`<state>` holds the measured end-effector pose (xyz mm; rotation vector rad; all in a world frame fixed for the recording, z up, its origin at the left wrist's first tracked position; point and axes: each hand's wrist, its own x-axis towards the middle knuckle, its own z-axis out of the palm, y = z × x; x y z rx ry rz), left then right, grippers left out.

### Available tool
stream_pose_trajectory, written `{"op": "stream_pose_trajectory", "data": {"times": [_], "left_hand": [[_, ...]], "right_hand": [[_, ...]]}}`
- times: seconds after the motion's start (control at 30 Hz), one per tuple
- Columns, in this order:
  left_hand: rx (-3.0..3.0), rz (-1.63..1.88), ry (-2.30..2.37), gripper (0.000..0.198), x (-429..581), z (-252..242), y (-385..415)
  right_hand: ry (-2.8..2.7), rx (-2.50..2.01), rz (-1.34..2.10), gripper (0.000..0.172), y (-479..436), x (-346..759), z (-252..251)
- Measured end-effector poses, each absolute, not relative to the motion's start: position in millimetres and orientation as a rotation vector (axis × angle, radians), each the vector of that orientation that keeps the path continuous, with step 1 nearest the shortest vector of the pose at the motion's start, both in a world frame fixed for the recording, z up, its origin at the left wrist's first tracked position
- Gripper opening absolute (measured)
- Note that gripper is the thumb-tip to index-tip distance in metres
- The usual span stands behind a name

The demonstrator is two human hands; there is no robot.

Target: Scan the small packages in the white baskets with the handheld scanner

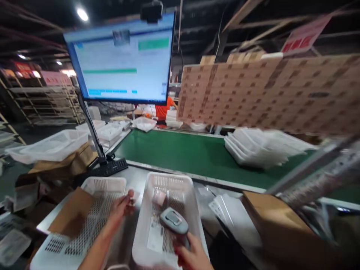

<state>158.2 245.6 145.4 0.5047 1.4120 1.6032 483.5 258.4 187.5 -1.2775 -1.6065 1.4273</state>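
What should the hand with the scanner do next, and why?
Probably tip the scanner a bit lower toward the label in the white basket. The right hand holds the scanner just above the label, nose pointing into the basket. The left hand is beside the rim, holding something small and pale, too blurred to name.

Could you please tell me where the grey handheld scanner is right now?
The scanner is low in the head view, held in the right hand over the right-hand white basket, just right of the left hand.
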Motion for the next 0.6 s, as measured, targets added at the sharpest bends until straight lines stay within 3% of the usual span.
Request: {"op": "stream_pose_trajectory", "data": {"times": [0.23,0.4,0.6], "left_hand": [[0.392,1.528,1.049,0.052,213,162,258],[0.488,1.462,1.139,0.067,224,154,257],[0.497,1.296,1.269,0.071,233,142,259]], "right_hand": [[-1.679,-1.176,1.594,0.028,242,445,204],[-1.662,-1.178,1.532,0.029,242,452,192],[-1.597,-1.227,1.525,0.028,244,464,163]]}}
